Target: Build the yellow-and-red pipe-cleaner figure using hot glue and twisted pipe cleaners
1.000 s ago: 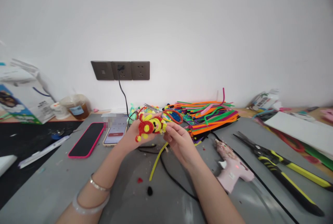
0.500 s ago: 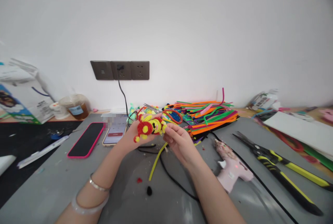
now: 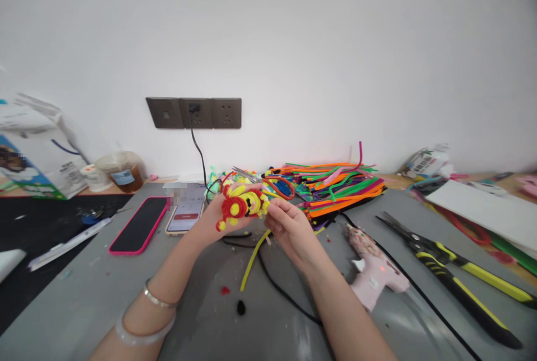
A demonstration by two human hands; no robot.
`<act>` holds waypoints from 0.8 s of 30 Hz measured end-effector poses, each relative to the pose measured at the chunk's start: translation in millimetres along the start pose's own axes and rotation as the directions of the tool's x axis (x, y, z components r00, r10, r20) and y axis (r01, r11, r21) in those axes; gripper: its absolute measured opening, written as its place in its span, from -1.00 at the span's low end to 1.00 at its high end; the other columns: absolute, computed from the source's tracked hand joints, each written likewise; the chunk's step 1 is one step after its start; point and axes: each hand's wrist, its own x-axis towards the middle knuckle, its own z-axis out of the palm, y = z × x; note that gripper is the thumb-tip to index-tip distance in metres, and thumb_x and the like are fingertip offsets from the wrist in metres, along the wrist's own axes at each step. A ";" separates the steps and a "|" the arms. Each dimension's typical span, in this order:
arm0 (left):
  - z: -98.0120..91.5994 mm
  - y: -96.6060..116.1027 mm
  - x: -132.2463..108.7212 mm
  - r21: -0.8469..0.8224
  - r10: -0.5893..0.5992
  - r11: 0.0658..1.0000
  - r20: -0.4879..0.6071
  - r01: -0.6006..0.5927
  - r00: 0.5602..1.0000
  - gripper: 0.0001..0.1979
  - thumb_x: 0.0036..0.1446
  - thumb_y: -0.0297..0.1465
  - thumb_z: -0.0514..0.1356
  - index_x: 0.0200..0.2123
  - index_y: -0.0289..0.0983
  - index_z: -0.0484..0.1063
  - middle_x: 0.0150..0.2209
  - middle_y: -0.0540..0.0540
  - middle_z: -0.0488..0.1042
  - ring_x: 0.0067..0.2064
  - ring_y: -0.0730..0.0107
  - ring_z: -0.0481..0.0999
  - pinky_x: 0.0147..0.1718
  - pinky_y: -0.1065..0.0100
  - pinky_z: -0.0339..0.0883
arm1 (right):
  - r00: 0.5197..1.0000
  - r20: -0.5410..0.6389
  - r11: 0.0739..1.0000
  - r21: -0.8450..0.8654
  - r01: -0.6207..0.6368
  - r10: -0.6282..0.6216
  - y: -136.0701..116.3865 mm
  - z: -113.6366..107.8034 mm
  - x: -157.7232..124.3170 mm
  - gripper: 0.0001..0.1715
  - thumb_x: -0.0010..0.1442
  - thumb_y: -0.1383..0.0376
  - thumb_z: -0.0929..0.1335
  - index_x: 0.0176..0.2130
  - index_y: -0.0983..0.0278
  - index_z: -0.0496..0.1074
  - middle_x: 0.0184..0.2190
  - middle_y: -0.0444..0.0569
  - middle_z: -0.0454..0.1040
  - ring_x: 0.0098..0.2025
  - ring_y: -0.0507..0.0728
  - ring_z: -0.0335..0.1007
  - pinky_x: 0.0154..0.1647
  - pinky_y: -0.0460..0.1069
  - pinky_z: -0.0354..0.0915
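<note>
A small red and yellow pipe-cleaner figure (image 3: pixel 240 207) with black bits on it lies across my left hand (image 3: pixel 216 216), whose fingers are closed behind it. My right hand (image 3: pixel 289 229) pinches the figure's yellow right end between thumb and fingertips. Just below that grip, a loose yellow pipe cleaner (image 3: pixel 253 263) slants over the grey table; whether it is joined to the figure I cannot tell. Beneath my hands lie a small red piece (image 3: pixel 225 290) and a black piece (image 3: pixel 240 308).
Bundles of coloured pipe cleaners (image 3: pixel 339 190) lie behind my hands. On the right are a pink glue gun (image 3: pixel 375 274) with a black cord and large black-yellow shears (image 3: pixel 453 271). Two phones, one pink-edged (image 3: pixel 140 225), and a drink cup (image 3: pixel 126 172) stand left. A power socket (image 3: pixel 193 113) is on the wall.
Almost nothing differs. Both hands keep their hold on the figure, which has barely shifted.
</note>
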 end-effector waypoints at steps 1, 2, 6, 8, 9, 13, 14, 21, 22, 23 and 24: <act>0.0 -1.1 -0.1 0.006 0.001 1.000 0.003 -0.001 1.000 -0.44 0.04 -0.45 0.31 0.15 -0.11 0.45 0.05 -0.13 0.53 0.03 0.13 0.54 0.06 0.18 0.44 | 1.000 -0.006 1.000 -0.001 -0.001 0.001 0.1 0.2 0.1 -0.63 -0.16 0.12 0.62 -0.49 0.28 0.50 -0.65 -0.28 0.18 -0.59 -0.07 -0.08 -0.53 -0.08 -0.09; 0.0 -2.2 -0.3 -0.001 -0.006 1.000 0.009 0.006 1.000 -0.44 0.04 -0.45 0.30 0.16 -0.12 0.44 0.05 -0.12 0.53 0.05 0.12 0.53 0.07 0.17 0.43 | 1.000 -0.010 1.000 -0.002 -0.004 0.004 0.1 0.5 0.2 -0.62 -0.18 0.12 0.62 -0.47 0.28 0.50 -0.64 -0.27 0.18 -0.59 -0.07 -0.08 -0.54 -0.08 -0.09; 0.3 -4.3 -1.3 -0.085 -0.045 0.995 0.023 0.047 0.999 -0.45 0.05 -0.43 0.30 0.16 -0.16 0.43 0.06 -0.14 0.53 0.06 0.12 0.53 0.07 0.14 0.44 | 1.000 -0.010 1.000 -0.024 -0.005 0.005 -0.3 1.8 -0.1 -0.60 -0.20 0.11 0.62 -0.46 0.27 0.49 -0.63 -0.27 0.20 -0.59 -0.07 -0.09 -0.55 -0.09 -0.11; -0.2 -3.4 -1.7 -0.083 -0.027 0.996 0.024 0.029 0.999 -0.45 0.06 -0.42 0.30 0.16 -0.18 0.43 0.12 -0.15 0.48 0.07 0.12 0.52 0.07 0.16 0.44 | 1.000 -0.007 0.999 -0.038 -0.003 0.002 -0.6 2.2 -0.6 -0.61 -0.18 0.11 0.62 -0.47 0.26 0.49 -0.63 -0.27 0.20 -0.59 -0.07 -0.09 -0.54 -0.09 -0.11; -0.6 -2.9 -1.9 -0.063 -0.007 0.998 0.023 0.008 1.000 -0.45 0.07 -0.41 0.30 0.17 -0.18 0.43 0.15 -0.15 0.45 0.08 0.12 0.51 0.09 0.17 0.42 | 1.000 -0.006 0.999 -0.045 -0.004 0.004 -0.7 2.2 -0.7 -0.61 -0.18 0.11 0.62 -0.48 0.27 0.48 -0.63 -0.27 0.20 -0.59 -0.07 -0.08 -0.54 -0.08 -0.11; -2.3 -4.7 -2.4 0.014 0.037 0.999 0.026 -0.038 0.999 -0.43 0.08 -0.42 0.30 0.20 -0.17 0.40 0.20 -0.17 0.41 0.12 0.09 0.47 0.12 0.17 0.39 | 1.000 -0.019 0.999 -0.042 -0.017 0.016 -0.8 1.7 -1.0 -0.60 -0.21 0.11 0.62 -0.49 0.28 0.49 -0.63 -0.25 0.24 -0.58 -0.07 -0.06 -0.53 -0.08 -0.08; -2.6 -6.5 -2.3 0.021 0.036 0.999 0.029 -0.037 0.999 -0.42 0.07 -0.42 0.30 0.21 -0.17 0.39 0.19 -0.18 0.42 0.12 0.08 0.47 0.11 0.16 0.40 | 1.000 -0.021 0.999 -0.036 -0.020 0.019 -0.7 1.5 -1.0 -0.60 -0.22 0.11 0.63 -0.50 0.28 0.50 -0.63 -0.25 0.24 -0.58 -0.07 -0.06 -0.53 -0.09 -0.07; -3.1 -19.6 -0.6 0.055 0.078 0.995 0.018 -0.079 0.997 -0.33 0.02 -0.45 0.33 0.23 -0.06 0.37 0.09 -0.17 0.50 0.08 0.00 0.50 0.06 0.06 0.45 | 0.998 -0.062 0.999 -0.016 -0.029 0.028 -0.9 1.5 -1.0 -0.60 -0.26 0.12 0.65 -0.52 0.27 0.52 -0.63 -0.25 0.24 -0.56 -0.07 0.01 -0.50 -0.11 0.04; -3.0 -19.8 -0.6 0.048 0.083 0.995 0.016 -0.084 0.996 -0.33 0.02 -0.45 0.32 0.23 -0.05 0.37 0.10 -0.17 0.49 0.07 0.00 0.50 0.05 0.07 0.45 | 0.997 -0.066 0.999 -0.013 -0.031 0.030 -1.2 2.0 -0.9 -0.60 -0.27 0.12 0.65 -0.53 0.27 0.51 -0.63 -0.25 0.24 -0.56 -0.07 0.00 -0.50 -0.11 0.03; -2.9 -19.7 -0.5 0.038 0.088 0.995 0.016 -0.089 0.996 -0.34 0.03 -0.45 0.32 0.23 -0.07 0.37 0.11 -0.17 0.48 0.07 0.01 0.51 0.04 0.08 0.46 | 0.997 -0.068 0.999 -0.009 -0.031 0.031 -1.5 2.5 -0.9 -0.59 -0.27 0.11 0.65 -0.54 0.27 0.51 -0.64 -0.26 0.23 -0.57 -0.07 -0.01 -0.51 -0.11 0.02; -2.7 -19.5 -0.6 0.028 0.093 0.995 0.018 -0.094 0.995 -0.35 0.03 -0.45 0.32 0.23 -0.10 0.37 0.13 -0.19 0.47 0.06 0.02 0.51 0.05 0.09 0.46 | 0.997 -0.069 1.000 -0.003 -0.031 0.030 -1.6 3.0 -0.9 -0.59 -0.27 0.11 0.65 -0.54 0.28 0.51 -0.64 -0.26 0.21 -0.57 -0.08 -0.03 -0.51 -0.12 0.01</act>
